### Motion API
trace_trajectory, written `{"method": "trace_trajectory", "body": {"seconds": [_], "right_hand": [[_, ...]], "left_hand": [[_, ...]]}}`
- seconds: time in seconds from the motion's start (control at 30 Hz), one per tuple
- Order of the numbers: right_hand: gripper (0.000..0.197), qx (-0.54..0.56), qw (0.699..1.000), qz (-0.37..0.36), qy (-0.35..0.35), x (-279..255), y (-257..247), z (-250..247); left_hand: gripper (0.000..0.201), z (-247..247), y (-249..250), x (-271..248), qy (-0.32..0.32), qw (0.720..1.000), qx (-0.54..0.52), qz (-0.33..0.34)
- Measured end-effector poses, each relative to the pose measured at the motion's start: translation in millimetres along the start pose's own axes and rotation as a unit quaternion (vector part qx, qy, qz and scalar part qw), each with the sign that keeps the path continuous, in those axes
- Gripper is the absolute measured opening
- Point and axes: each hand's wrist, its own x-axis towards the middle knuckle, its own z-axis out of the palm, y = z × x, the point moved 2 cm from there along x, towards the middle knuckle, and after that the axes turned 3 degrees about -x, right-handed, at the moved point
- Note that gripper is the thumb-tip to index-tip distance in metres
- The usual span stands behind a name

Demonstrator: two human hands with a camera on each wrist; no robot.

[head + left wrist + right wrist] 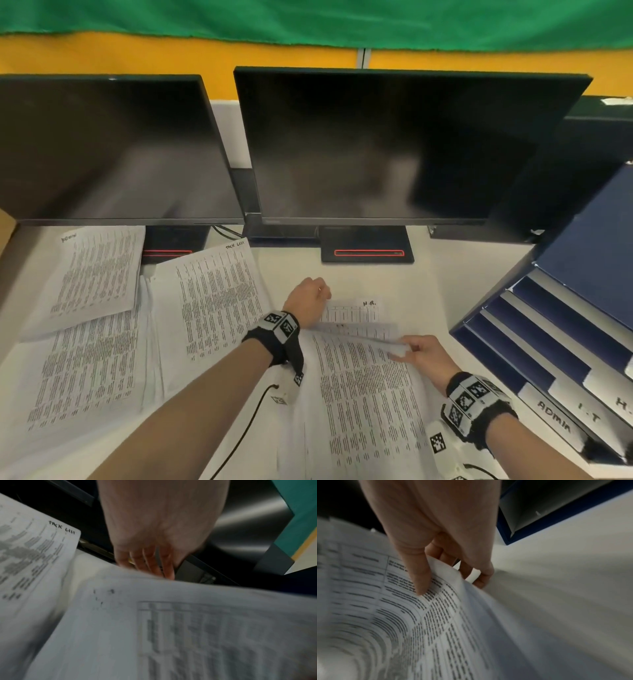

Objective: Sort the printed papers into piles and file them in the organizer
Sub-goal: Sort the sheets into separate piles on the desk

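Head view: right hand (424,354) pinches a sheet (363,387); left hand (308,301), fingers curled, grip unclear; organizer (561,346) tabs read "ADMIN", "I.T".

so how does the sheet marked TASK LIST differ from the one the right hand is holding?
The TASK LIST sheet lies flat on the desk, untouched; the held sheet is lifted and curled at its far edge. No hand is on the TASK LIST sheet; the right hand pinches the held sheet, thumb on top. The TASK LIST sheet sits left of the left hand, the held sheet to its right. Both are white printed tables.
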Motion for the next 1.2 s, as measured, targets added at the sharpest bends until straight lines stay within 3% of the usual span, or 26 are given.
{"method": "trace_trajectory", "body": {"seconds": [0.03,0.17,0.33,0.43,0.5,0.67,0.87,1.03,1.2], "right_hand": [[0.011,-0.016,1.000,-0.006,0.005,-1.4,0.1,0.1],[0.018,-0.014,1.000,-0.008,0.017,-5.4,0.0,1.8],[0.018,-0.016,1.000,-0.013,0.024,-5.6,-1.1,4.5],[0.017,-0.026,0.999,-0.014,0.026,-3.9,-0.2,4.8],[0.016,-0.019,0.999,-0.010,0.026,-2.4,0.5,4.3],[0.017,0.017,0.999,0.038,0.012,-0.3,-2.5,3.5],[0.023,-0.018,0.997,0.058,0.049,13.2,0.2,-2.9],[0.012,-0.091,0.987,0.031,0.131,21.1,-13.7,-14.5],[0.021,0.008,0.990,0.050,0.131,10.4,-40.2,-27.0]], "left_hand": [[0.025,-0.4,-3.8,2.3,-0.032,0.999,0.012,-0.001],[0.027,2.8,-13.4,4.2,-0.126,0.989,0.082,0.004],[0.063,5.2,-19.4,6.9,-0.114,0.983,0.144,-0.015],[0.044,2.3,-19.9,7.5,-0.110,0.977,0.182,-0.016],[0.026,-3.0,-17.2,5.4,-0.082,0.974,0.211,-0.008],[0.024,-25.6,2.8,-3.3,0.011,0.965,0.253,0.071],[0.008,-96.6,54.4,-12.8,0.205,0.928,0.245,0.191],[0.017,-184.2,71.8,-31.5,0.330,0.915,0.096,0.211],[0.019,-232.6,55.5,-40.2,0.311,0.937,-0.050,0.153]]}}
